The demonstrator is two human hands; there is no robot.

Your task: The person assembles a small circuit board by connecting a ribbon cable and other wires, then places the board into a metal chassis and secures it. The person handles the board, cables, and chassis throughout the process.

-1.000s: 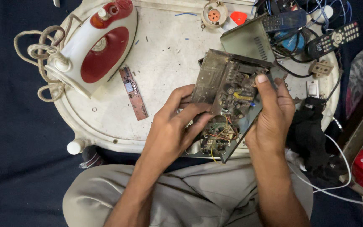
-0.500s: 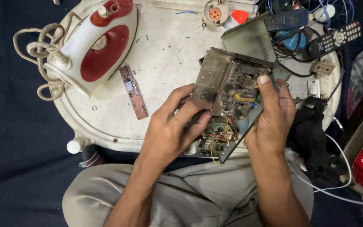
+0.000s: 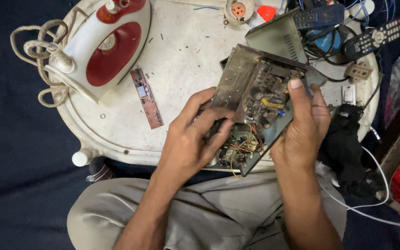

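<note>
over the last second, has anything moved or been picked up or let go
Almost nothing. The left hand and right hand both keep their grip on the open electronics chassis, which sits at much the same tilt; only the left fingers shift slightly along its lower edge. Nothing was let go or picked up. The iron, the brown circuit strip and the remote controls lie as they did on the white table.

Scuffed white oval table (image 3: pixel 186 69) with iron (image 3: pixel 105 48), brown circuit strip (image 3: pixel 146 98), remotes (image 3: pixel 371 39).

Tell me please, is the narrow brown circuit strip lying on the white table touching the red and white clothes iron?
Apart. The head view shows bare white table between the brown circuit strip and the iron.
</note>
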